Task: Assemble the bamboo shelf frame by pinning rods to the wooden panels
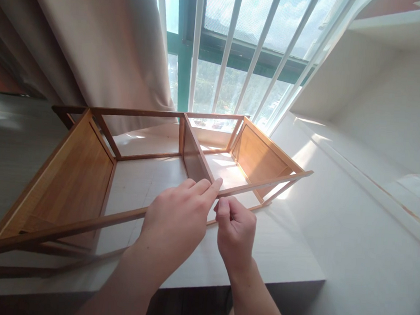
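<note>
A wooden frame with panelled ends lies before me, its long front rail running across the view. A middle divider panel meets that rail near its centre. Over this joint lies my left hand, fingers bent around the rail and divider, the index fingertip on the divider's end. Just right of it, my right hand is closed in a pinch against the outer side of the rail. Whatever its fingers hold is hidden.
The frame stands on a pale ledge with a front edge above a dark gap. Behind are a barred window and a beige curtain. A white wall closes off the right. The left end panel stands upright.
</note>
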Demonstrator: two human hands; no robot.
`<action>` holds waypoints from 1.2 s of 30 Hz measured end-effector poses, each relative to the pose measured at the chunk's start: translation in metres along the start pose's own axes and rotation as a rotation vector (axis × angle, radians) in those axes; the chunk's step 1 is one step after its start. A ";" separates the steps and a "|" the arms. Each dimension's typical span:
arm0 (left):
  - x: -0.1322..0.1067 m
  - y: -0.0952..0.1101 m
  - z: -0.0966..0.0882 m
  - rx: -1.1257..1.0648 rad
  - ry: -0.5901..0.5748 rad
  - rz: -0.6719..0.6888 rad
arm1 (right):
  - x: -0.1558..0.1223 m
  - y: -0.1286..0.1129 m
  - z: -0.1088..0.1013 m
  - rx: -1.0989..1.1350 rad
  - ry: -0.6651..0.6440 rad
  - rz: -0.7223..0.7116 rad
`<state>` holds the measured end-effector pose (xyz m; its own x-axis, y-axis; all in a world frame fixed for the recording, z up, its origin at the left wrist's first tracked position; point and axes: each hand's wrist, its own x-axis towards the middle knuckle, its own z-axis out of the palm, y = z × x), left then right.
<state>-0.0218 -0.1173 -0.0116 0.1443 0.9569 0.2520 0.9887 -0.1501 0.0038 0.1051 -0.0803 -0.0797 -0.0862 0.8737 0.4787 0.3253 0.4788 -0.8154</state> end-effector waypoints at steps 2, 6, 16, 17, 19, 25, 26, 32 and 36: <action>0.001 0.000 0.000 -0.007 -0.005 -0.002 | -0.001 0.000 0.000 0.037 -0.033 0.036; 0.001 0.000 -0.001 -0.005 -0.003 -0.003 | -0.002 0.003 -0.001 0.114 -0.025 0.036; 0.000 0.000 0.001 -0.012 0.023 0.001 | -0.001 0.000 0.000 0.032 0.035 -0.084; 0.000 0.000 0.001 -0.010 0.024 0.002 | 0.000 -0.002 0.000 0.021 0.034 -0.079; 0.000 0.000 0.001 -0.005 0.024 0.005 | 0.000 -0.003 0.000 -0.004 0.030 -0.052; 0.000 0.001 0.000 0.002 0.021 0.004 | -0.001 -0.001 0.002 0.067 -0.027 0.046; 0.000 0.001 0.000 0.004 0.020 0.004 | -0.002 0.000 0.002 0.075 -0.031 0.048; 0.000 0.000 0.000 0.001 0.026 0.000 | -0.003 0.000 0.004 0.066 0.050 -0.008; -0.001 0.000 0.001 0.003 0.037 0.001 | -0.001 -0.004 0.004 0.026 0.066 -0.051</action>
<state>-0.0215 -0.1177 -0.0128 0.1441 0.9467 0.2879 0.9886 -0.1506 0.0004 0.1003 -0.0827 -0.0777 -0.0395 0.8411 0.5394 0.2973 0.5252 -0.7973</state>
